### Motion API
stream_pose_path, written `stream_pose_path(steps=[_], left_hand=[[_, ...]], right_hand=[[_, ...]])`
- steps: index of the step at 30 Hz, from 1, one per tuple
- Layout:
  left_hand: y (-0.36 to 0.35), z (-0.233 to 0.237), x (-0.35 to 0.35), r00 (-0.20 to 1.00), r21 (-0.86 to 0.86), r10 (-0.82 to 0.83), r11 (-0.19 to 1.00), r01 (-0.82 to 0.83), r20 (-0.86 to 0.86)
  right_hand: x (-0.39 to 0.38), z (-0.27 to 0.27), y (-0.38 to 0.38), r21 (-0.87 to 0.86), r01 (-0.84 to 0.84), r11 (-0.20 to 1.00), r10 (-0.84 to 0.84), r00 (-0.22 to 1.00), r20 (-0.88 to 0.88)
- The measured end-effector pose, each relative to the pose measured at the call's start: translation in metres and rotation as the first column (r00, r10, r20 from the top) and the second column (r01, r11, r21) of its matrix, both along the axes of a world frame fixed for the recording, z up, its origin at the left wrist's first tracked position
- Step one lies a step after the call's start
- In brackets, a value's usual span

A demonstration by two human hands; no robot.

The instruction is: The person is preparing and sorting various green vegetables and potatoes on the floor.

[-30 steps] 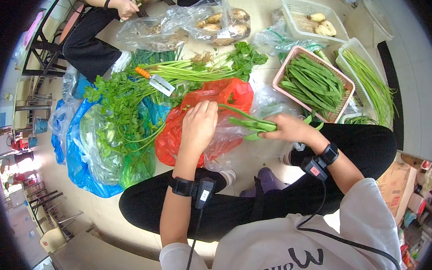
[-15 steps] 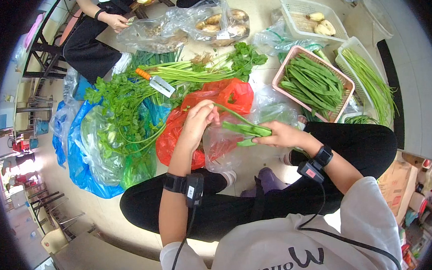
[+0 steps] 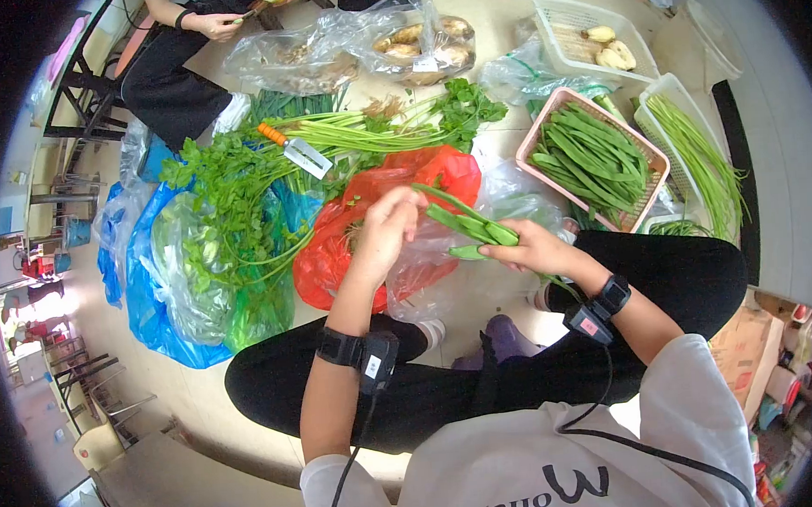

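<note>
In the head view, we see the right hand [image 3: 532,250] grasping several beans [image 3: 467,225] at the red bag's [image 3: 452,167] right edge, their near ends partly hidden by its fingers. The left hand [image 3: 389,236] covers the bag's middle (we cannot tell whether its curled fingers pinch a bean's tip). Right of the bag sits a pink basket [image 3: 522,161]; beyond it, another person [image 3: 173,96] is cut off by the top edge.
</note>
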State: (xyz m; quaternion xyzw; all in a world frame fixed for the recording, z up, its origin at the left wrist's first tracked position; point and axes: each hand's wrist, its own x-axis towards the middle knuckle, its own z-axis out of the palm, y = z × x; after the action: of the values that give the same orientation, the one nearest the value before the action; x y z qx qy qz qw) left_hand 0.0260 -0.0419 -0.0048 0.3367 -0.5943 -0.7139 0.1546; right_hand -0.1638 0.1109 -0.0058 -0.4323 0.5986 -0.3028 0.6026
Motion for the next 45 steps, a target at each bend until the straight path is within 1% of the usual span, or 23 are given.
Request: stream_pose_path(steps=[3, 4, 5, 7, 8, 12, 15, 16, 19, 20, 22, 27, 30, 33, 34, 35, 37, 38, 40, 41, 43, 44, 45], left_hand=[[0.023, 0.001, -0.008, 0.961, -0.14, -0.2, 0.963, 0.229, 0.192], [0.029, 0.007, -0.012, 0.943, -0.148, -0.183, 0.962, 0.23, 0.278], [0.031, 0.006, -0.012, 0.949, -0.372, -0.094, 0.905, 0.208, 0.301], [0.034, 0.003, -0.013, 0.955, -0.749, 0.083, 0.641, 0.168, 0.285], [0.03, 0.003, -0.01, 0.94, -0.786, 0.139, 0.594, 0.173, 0.312], [0.018, -0.001, 0.006, 0.621, -0.617, 0.224, 0.572, 0.54, 0.751], [0.01, -0.001, 0.012, 0.456, -0.503, 0.253, 0.631, 0.591, 0.853], [0.009, -0.003, 0.012, 0.44, -0.539, 0.323, 0.615, 0.576, 0.838], [0.001, 0.006, 0.005, 0.768, -0.71, 0.337, 0.673, 0.207, 0.544], [-0.005, 0.004, 0.002, 0.885, -0.537, 0.218, 0.843, 0.042, 0.412], [0.003, 0.01, -0.007, 0.962, -0.305, 0.076, 0.952, 0.008, 0.263], [0.056, -0.025, -0.031, 0.99, 0.075, -0.086, 0.993, 0.094, -0.113], [0.074, -0.027, -0.04, 0.972, 0.092, -0.211, 0.971, 0.22, -0.104], [0.078, -0.027, -0.038, 0.947, 0.276, -0.32, 0.911, 0.306, 0.005], [0.075, -0.026, -0.035, 0.929, 0.334, -0.369, 0.88, 0.338, 0.031], [0.073, -0.026, -0.032, 0.907, 0.393, -0.419, 0.843, 0.367, 0.053], [0.074, -0.033, -0.028, 0.955, 0.35, -0.292, 0.901, 0.256, 0.054], [0.074, -0.036, -0.026, 0.973, 0.328, -0.225, 0.924, 0.196, 0.051], [0.07, -0.031, -0.026, 0.992, 0.3, -0.116, 0.949, 0.096, 0.049], [0.067, -0.029, -0.026, 0.997, 0.284, -0.055, 0.958, 0.04, 0.046], [0.064, -0.03, -0.023, 0.998, 0.321, -0.013, 0.947, -0.006, 0.057], [0.062, -0.035, -0.022, 0.999, 0.333, -0.009, 0.943, -0.003, 0.035], [0.062, -0.037, -0.021, 1.0, 0.347, -0.008, 0.938, 0.003, 0.011]], right_hand=[[0.002, -0.003, 0.0, -0.039, 0.024, 0.999, -0.025, 1.0, -0.007], [0.003, 0.0, -0.001, -0.029, 0.054, 0.998, -0.054, 0.999, 0.008], [0.004, 0.002, -0.002, -0.018, 0.083, 0.996, -0.083, 0.996, 0.023], [0.001, -0.004, -0.002, 0.045, 0.153, 0.987, -0.156, 0.983, 0.098], [-0.001, -0.006, -0.002, 0.078, 0.187, 0.979, -0.196, 0.972, 0.132], [-0.007, -0.006, -0.004, 0.152, 0.251, 0.956, -0.289, 0.896, 0.338], [-0.004, 0.001, -0.006, 0.163, 0.305, 0.938, -0.346, 0.842, 0.414], [-0.004, -0.001, -0.005, 0.178, 0.306, 0.935, -0.353, 0.834, 0.424], [-0.004, -0.006, -0.004, 0.222, 0.316, 0.922, -0.384, 0.809, 0.445], [-0.003, -0.005, -0.004, 0.235, 0.324, 0.916, -0.398, 0.804, 0.442], [-0.002, -0.005, -0.005, 0.241, 0.356, 0.903, -0.429, 0.778, 0.46], [0.012, -0.008, -0.012, 0.195, 0.507, 0.839, -0.509, 0.608, 0.609], [0.02, -0.001, -0.013, 0.313, 0.504, 0.805, -0.586, 0.589, 0.556], [0.019, -0.008, -0.012, -0.124, 0.286, 0.95, -0.281, 0.958, 0.055], [0.019, -0.011, -0.012, -0.274, 0.158, 0.949, -0.213, 0.96, -0.184], [0.017, -0.013, -0.012, -0.243, 0.124, 0.962, -0.191, 0.943, -0.274], [0.015, -0.008, -0.014, -0.167, 0.067, 0.984, -0.136, 0.886, -0.444], [0.011, -0.004, -0.014, -0.236, 0.134, 0.962, -0.228, 0.871, -0.436], [0.002, 0.04, -0.017, -0.368, 0.255, 0.894, -0.4, 0.825, -0.4], [-0.001, 0.069, -0.021, -0.364, 0.386, 0.848, -0.428, 0.903, -0.042], [-0.01, 0.129, -0.016, -0.33, 0.386, 0.862, -0.283, 0.905, 0.319], [-0.011, 0.141, -0.011, -0.438, 0.401, 0.805, -0.151, 0.851, 0.503], [-0.015, 0.163, -0.006, -0.428, 0.307, 0.85, -0.005, 0.817, 0.576]])
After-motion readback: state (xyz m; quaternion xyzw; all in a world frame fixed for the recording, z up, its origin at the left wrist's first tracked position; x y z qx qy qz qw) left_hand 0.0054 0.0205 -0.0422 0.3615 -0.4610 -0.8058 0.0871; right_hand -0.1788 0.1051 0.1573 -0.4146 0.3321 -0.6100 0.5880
